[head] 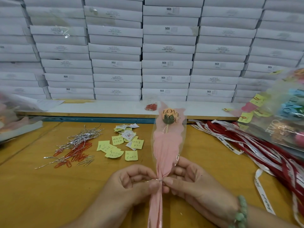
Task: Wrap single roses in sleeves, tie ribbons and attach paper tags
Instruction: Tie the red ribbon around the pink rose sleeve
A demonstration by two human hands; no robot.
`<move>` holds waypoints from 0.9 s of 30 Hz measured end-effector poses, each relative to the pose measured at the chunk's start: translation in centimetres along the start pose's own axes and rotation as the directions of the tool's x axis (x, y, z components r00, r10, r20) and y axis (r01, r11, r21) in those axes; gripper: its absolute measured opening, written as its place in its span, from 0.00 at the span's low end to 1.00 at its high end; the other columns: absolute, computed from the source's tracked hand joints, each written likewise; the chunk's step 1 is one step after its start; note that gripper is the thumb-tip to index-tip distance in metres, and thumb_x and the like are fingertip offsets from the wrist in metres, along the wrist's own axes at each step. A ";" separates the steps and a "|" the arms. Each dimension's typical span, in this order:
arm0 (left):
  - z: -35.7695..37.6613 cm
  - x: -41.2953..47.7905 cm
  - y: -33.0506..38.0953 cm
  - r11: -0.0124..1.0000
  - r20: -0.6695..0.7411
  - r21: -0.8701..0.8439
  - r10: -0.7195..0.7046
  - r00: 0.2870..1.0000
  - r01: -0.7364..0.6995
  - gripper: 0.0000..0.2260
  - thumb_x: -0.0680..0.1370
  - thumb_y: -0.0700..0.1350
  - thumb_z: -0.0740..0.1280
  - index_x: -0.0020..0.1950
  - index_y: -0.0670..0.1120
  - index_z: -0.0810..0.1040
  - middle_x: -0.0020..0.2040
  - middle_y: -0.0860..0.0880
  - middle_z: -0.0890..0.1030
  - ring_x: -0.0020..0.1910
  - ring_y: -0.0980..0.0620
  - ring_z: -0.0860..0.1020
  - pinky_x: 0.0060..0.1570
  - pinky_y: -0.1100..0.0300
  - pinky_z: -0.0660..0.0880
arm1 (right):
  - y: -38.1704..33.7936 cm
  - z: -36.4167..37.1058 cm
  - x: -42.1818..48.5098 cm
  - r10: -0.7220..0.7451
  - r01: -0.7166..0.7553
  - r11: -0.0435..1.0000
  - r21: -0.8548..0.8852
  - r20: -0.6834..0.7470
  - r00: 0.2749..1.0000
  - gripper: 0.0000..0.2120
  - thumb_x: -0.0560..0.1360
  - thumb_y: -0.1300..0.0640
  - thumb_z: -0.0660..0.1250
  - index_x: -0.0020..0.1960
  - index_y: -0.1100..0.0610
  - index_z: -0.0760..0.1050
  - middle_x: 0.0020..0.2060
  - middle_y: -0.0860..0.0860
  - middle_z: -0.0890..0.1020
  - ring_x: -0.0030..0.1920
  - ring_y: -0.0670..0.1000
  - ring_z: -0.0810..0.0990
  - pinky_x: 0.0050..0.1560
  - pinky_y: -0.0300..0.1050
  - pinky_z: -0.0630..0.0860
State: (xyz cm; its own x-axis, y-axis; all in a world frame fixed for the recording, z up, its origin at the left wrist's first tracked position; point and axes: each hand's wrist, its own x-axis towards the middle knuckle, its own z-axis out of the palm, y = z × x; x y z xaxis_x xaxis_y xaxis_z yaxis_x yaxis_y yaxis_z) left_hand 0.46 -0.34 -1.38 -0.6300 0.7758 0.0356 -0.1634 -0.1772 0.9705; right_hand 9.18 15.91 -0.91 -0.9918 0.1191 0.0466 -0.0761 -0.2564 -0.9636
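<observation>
Left hand (134,183) and right hand (185,180) pinch a wire tie (155,179) round the gathered neck of the sleeved rose (166,145). Likely light, crinkly and slippery — best gripped at that cinch.

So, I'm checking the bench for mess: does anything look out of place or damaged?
Nothing looks damaged. The ribbons sprawl tangled on the right, one white ribbon trailing toward the near edge; paper clips and wire ties lie mixed in one loose heap on the left.
</observation>
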 end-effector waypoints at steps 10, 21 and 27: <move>-0.3 0.2 -0.1 0.995 0.007 -0.080 -0.063 0.998 0.063 0.03 0.65 0.36 0.71 0.36 0.39 0.84 0.44 0.30 0.82 0.41 0.40 0.85 0.32 0.60 0.81 | -0.1 -0.1 0.1 0.016 -0.017 1.000 0.021 0.036 0.999 0.21 0.68 0.69 0.69 0.61 0.66 0.72 0.46 0.61 0.81 0.40 0.53 0.79 0.46 0.47 0.70; -0.6 0.4 -0.7 0.997 -0.063 0.067 -0.040 0.997 0.044 0.07 0.62 0.35 0.80 0.37 0.41 0.85 0.34 0.41 0.82 0.33 0.50 0.81 0.35 0.62 0.79 | 0.0 -0.4 0.2 0.022 -0.027 0.997 0.065 0.070 0.997 0.14 0.68 0.69 0.68 0.52 0.62 0.73 0.41 0.53 0.83 0.37 0.46 0.80 0.37 0.37 0.77; -0.6 0.4 -0.8 0.989 -0.097 0.140 -0.042 0.994 0.056 0.10 0.60 0.39 0.77 0.39 0.41 0.86 0.35 0.39 0.83 0.31 0.49 0.80 0.34 0.61 0.78 | 0.3 -0.6 0.3 0.019 -0.022 0.999 0.044 0.082 0.996 0.21 0.66 0.69 0.69 0.59 0.67 0.73 0.43 0.55 0.82 0.38 0.46 0.80 0.35 0.37 0.76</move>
State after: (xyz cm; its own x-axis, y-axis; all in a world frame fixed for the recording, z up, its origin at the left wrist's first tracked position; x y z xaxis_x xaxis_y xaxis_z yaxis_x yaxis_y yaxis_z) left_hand -0.07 -0.27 -2.29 -0.6932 0.7202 -0.0288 -0.0904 -0.0472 0.9948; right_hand 8.90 16.47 -1.30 -0.9981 0.0354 0.0500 -0.0584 -0.3012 -0.9518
